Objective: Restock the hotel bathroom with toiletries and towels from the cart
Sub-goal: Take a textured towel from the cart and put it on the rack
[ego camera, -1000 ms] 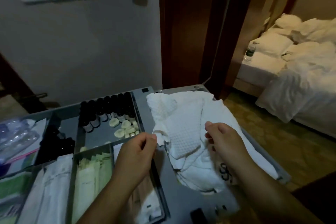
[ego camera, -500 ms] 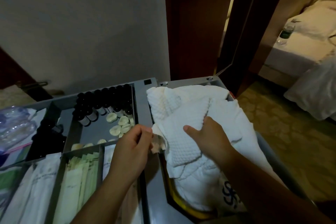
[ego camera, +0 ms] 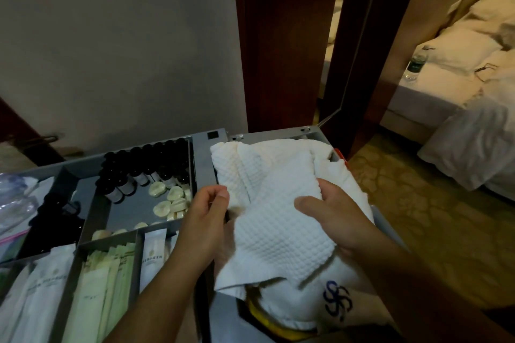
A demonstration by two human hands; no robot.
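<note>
left hand: fingers curled, thumb and forefinger pinching the left edge of the waffle towel, just over the cart's centre divider
right hand: grasping the same towel; thumb lies on top, the other fingers are tucked behind a fold at its upper right
towel position: held just above the right bin of the cart, on a heap of white linen with a blue logo; its lower left corner hangs loose over the bin's near side
bin edges: linen spills past the right rim; the far rim is visible and bare; a yellow rim peeks out under the heap, what it belongs to is unclear
left tray: dark bottles in rows along the far wall of their compartment, round soaps loose in front of them, touching each other
near compartments: green sachets and white packets standing packed, dividers between them
far left: clear plastic bags, partly cut off by the frame
cart far edge: close to the pale wall, gap narrow
right of cart: patterned carpet, open floor up to the bed
door frame: dark wood, just beyond the cart's far right corner; opening to the bedroom to its right
bed: rumpled white bedding hanging over the side, water bottle standing at its edge
</note>
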